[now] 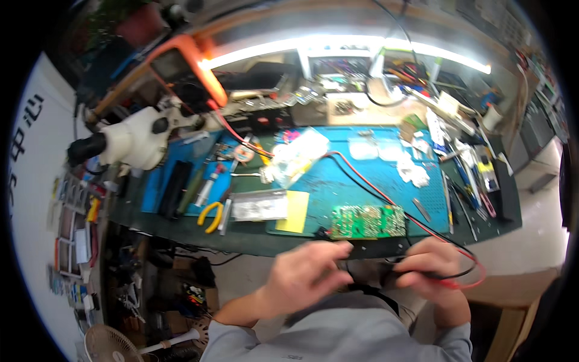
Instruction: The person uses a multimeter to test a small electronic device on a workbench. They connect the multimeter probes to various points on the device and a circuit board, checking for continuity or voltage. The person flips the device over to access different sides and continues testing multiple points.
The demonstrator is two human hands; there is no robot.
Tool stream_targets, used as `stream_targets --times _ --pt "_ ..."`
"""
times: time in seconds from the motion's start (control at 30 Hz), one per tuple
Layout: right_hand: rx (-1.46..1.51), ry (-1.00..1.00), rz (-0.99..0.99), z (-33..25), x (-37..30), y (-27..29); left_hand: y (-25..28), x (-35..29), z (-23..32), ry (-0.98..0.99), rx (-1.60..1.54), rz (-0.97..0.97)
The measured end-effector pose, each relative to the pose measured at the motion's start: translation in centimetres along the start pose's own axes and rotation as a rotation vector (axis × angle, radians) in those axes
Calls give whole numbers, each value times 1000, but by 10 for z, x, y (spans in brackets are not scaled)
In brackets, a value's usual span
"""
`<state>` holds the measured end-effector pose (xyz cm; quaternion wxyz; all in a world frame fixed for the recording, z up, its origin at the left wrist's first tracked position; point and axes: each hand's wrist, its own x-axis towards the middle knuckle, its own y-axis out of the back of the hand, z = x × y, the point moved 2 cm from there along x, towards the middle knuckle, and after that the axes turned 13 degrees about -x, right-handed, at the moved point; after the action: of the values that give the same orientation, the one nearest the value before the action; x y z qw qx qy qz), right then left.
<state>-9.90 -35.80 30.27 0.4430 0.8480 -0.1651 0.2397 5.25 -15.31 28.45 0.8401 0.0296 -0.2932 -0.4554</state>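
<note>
My right hand is closed around the multimeter probes, just past the bench's front edge. Their red and black test leads loop beside that hand and run back across the blue mat. Over to the left, my left hand hovers with thumb and forefinger apart, holding nothing that I can see; it is slightly blurred. Between and beyond both hands lies a green circuit board, solder side up, at the mat's near edge. An orange-cased multimeter stands at the back left, with a red lead at its base.
A blue work mat covers much of the bench. Left of the board are a yellow paper, a clear bag and yellow-handled pliers. A white microscope overhangs the left side. Several hand tools lie at the right.
</note>
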Motion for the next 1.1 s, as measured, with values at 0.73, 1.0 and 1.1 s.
stream_targets --times 0.73,1.0,1.1 --pt "0 -336 451 42 -53 23 235 150 -100 40 618 791" --pt "30 -341 461 30 -42 22 236 146 -99 61 666 771" --pt "25 -346 454 25 -40 21 237 146 -99 100 696 758"
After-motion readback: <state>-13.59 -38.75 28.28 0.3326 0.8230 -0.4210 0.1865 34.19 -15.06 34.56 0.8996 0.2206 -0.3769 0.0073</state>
